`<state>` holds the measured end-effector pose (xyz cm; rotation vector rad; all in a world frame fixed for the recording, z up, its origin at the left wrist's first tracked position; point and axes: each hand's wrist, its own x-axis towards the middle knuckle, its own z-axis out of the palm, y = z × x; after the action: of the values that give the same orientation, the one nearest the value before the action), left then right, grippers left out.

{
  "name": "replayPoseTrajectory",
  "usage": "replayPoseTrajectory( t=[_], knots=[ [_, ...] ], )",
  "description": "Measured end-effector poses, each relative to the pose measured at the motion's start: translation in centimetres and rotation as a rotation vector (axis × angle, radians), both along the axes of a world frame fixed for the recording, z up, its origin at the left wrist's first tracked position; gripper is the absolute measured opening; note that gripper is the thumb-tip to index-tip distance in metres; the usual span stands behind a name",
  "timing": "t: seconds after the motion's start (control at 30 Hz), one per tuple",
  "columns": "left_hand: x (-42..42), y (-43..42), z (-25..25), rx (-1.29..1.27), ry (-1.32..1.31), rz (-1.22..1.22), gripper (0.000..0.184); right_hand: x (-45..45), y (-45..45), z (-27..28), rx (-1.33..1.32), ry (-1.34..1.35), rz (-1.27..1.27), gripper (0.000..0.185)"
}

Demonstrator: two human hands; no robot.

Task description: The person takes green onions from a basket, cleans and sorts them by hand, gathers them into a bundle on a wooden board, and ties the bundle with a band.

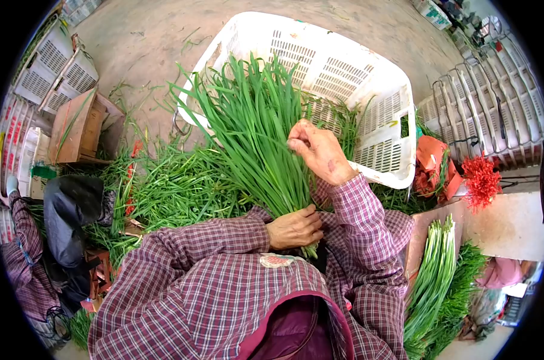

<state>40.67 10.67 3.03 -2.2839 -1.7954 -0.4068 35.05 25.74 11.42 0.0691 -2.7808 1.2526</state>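
A thick bunch of garlic chives lies slanting in front of my body, its leaf tips reaching over the near left rim of a white plastic crate. My left hand is wrapped round the lower stems, and the cut ends stick out just below it. Higher up, on the right side of the bunch, the fingers of my right hand are pinched together. A thin, blurred leaf seems to run to these fingertips. Some loose leaves lie inside the crate.
Loose green leaves are heaped at the left. Tied chives lie on the right near a bunch of red ties. Stacked crates stand at the far right, a cardboard box at left. Another person's sleeve shows at the left edge.
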Motion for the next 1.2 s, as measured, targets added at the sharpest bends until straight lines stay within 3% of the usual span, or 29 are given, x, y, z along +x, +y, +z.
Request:
replayPoseTrajectory(
  t=[0.03,0.13,0.27,0.33,0.43,0.57,0.63,0.67,0.7,0.83,0.97,1.07,1.2],
  knots=[
    [0.0,0.0,0.0,0.018,-0.017,-0.002,0.012,0.1,0.3,-0.5,0.002,-0.002,-0.003,0.012],
    [0.0,0.0,-0.1,0.037,-0.042,-0.012,0.013,0.2,0.9,-2.0,-0.314,-0.042,-0.059,0.012],
    [-0.1,0.0,-0.2,0.013,-0.074,-0.022,0.013,0.5,0.9,-2.2,-0.387,-0.035,-0.102,0.012],
    [-0.1,0.0,-0.2,0.008,-0.064,-0.021,0.014,0.7,1.0,-1.7,-0.018,0.155,-0.113,0.012],
    [0.0,0.0,-0.1,0.000,-0.059,-0.025,0.012,1.7,0.6,-0.4,0.116,0.257,-0.157,0.012],
    [-0.1,0.0,0.1,-0.015,-0.067,-0.033,0.009,2.6,0.5,1.5,0.108,0.220,-0.171,0.012],
    [0.0,0.0,0.1,-0.034,-0.055,-0.025,0.010,2.9,0.4,2.7,0.056,0.131,-0.334,0.012],
    [0.0,0.0,0.0,-0.026,-0.055,-0.024,0.010,2.8,0.8,2.1,0.048,0.303,-0.347,0.012],
    [0.0,0.1,-0.2,-0.020,-0.055,-0.023,0.010,3.2,1.0,2.2,0.048,0.301,-0.345,0.012],
    [0.1,0.1,-0.5,-0.057,-0.055,-0.020,0.013,6.4,-0.6,2.6,-0.089,0.004,-0.136,0.012],
    [0.2,0.1,-0.4,0.035,-0.118,0.016,0.020,7.8,-3.0,0.5,0.120,0.012,-0.151,0.014],
    [0.2,0.0,-0.2,-0.019,-0.008,0.026,0.026,7.9,-3.8,-0.5,0.241,-0.005,-0.229,0.016],
    [0.6,0.0,-3.0,-0.032,-0.178,-0.006,0.029,7.7,-4.6,-1.0,0.341,-0.007,-0.266,0.018]
  ],
)
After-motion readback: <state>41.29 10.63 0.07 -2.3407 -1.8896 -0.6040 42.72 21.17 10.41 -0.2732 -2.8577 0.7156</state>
